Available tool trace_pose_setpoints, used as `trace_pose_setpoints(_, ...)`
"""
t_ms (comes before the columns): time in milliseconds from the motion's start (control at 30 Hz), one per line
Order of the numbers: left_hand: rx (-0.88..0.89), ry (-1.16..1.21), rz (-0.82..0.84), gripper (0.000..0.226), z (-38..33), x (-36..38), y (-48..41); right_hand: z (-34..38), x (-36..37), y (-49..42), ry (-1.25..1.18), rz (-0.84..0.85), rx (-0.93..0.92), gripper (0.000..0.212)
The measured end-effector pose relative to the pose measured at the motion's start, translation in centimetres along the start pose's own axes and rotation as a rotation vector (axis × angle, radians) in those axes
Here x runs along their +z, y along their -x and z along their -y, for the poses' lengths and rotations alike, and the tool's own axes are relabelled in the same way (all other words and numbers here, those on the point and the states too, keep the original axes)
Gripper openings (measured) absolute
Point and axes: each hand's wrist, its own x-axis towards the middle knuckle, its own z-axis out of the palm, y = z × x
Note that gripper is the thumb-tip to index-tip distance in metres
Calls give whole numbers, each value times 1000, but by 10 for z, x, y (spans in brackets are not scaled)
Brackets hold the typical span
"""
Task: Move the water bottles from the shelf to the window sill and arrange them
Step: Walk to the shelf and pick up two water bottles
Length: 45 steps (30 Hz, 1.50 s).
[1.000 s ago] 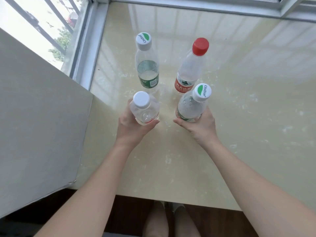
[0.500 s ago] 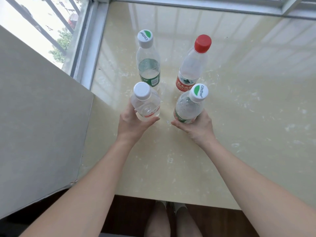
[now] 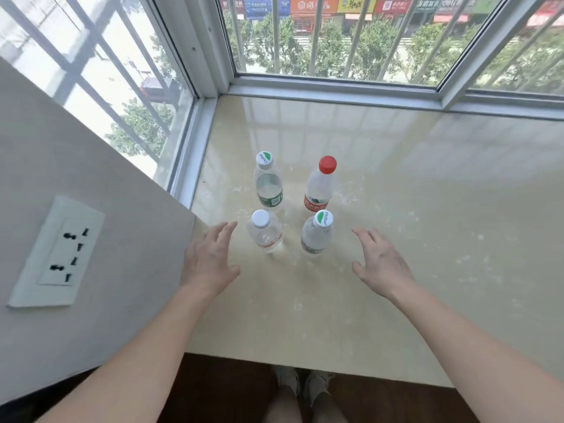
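window sill [image 3: 412, 215]: glossy beige slab, with the window frame [image 3: 335, 91] along its 9 and 12 o'clock edges.
bottles: four, all upright in a two-by-two cluster on the sill, toward its 9 o'clock side; none are touching.
green-label bottle [image 3: 268, 187]: 11 o'clock of the cluster, white cap with a green logo.
red-cap bottle [image 3: 320, 187]: 1 o'clock, red label.
white-cap bottle [image 3: 265, 235]: 7 o'clock, clear, thin red band low down.
green-logo bottle [image 3: 317, 235]: 5 o'clock.
left hand [image 3: 210, 261]: fingers spread, holding nothing, at 8 o'clock of the cluster, just beside the white-cap bottle with a gap between.
right hand [image 3: 380, 261]: fingers spread, holding nothing, at 4 o'clock, near the green-logo bottle but apart from it.
wall [image 3: 106, 300]: grey, at 9 o'clock, tight against the left hand's side; wall socket [image 3: 56, 251] on it.
window bars [image 3: 314, 35]: outside the glass at 12 o'clock, with trees and shop signs beyond.
shoes [image 3: 302, 381]: 6 o'clock, below the sill edge on a dark floor.
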Motion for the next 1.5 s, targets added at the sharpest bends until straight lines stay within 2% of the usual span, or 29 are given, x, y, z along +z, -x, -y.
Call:
trace_pose_setpoints(100, 78, -98, -142, 82, -10, -56, 14, 14, -48, 22, 77, -96, -71, 57)
trace_pose_setpoints(367, 222, -160, -462, 66, -61, -171, 51, 77, -165, 67, 168, -441, -273, 49)
trace_pose_setpoints(633, 240, -152, -546, 58, -111, -225, 78, 122, -212, 95, 225, -607, -408, 48)
trace_pose_setpoints(833, 286, -150, -596, 57, -139, -241, 86, 132, -233, 112, 245, -706, -432, 50)
trace_pose_setpoints(933, 360, -158, -586, 61, -155, -247, 82, 121, -240, 121, 223, -744, -374, 50)
trace_pose_setpoints(1067, 479, -132, -579, 62, -189, -254, 75, 96, -248, 143, 176, -816, -208, 49)
trace_pose_setpoints(1300, 826, -88, -493, 60, -271, -237, 77, 46, -251, 206, 189, -891, 111, 49)
trace_pose_setpoints(1500, 1123, -64, -386, 59, -326, -201, 108, 11, -220, 283, 204, -967, 372, 43)
